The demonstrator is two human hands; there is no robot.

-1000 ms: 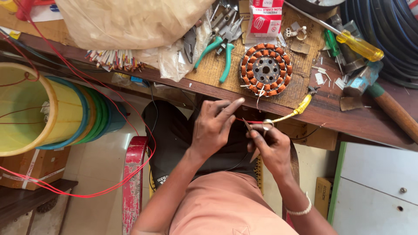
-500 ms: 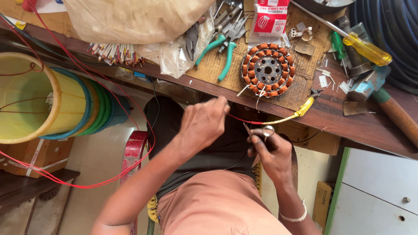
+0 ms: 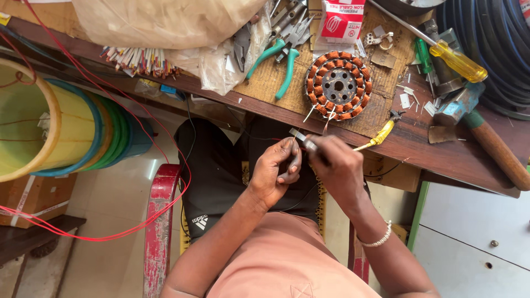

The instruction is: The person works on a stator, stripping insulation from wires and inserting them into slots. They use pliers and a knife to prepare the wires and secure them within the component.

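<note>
Wire leads (image 3: pixel 327 115) run off the copper-wound stator (image 3: pixel 338 85), which lies flat on cardboard at the table (image 3: pixel 419 144) edge, and both hands work just below that edge, over the lap. Left hand (image 3: pixel 276 172) is curled shut around something thin, and what it holds is too small to tell. Right hand (image 3: pixel 338 168) is closed on a small metal tool (image 3: pixel 303 139), with its tip pointing up-left, close to the left fingertips. Risk 1, as I judge it: the tip slips and jabs those fingers. Risk 2: a tug on the leads drags the stator off the edge. A yellow-sleeved wire (image 3: pixel 381 136) hangs near the right hand and could snag.
</note>
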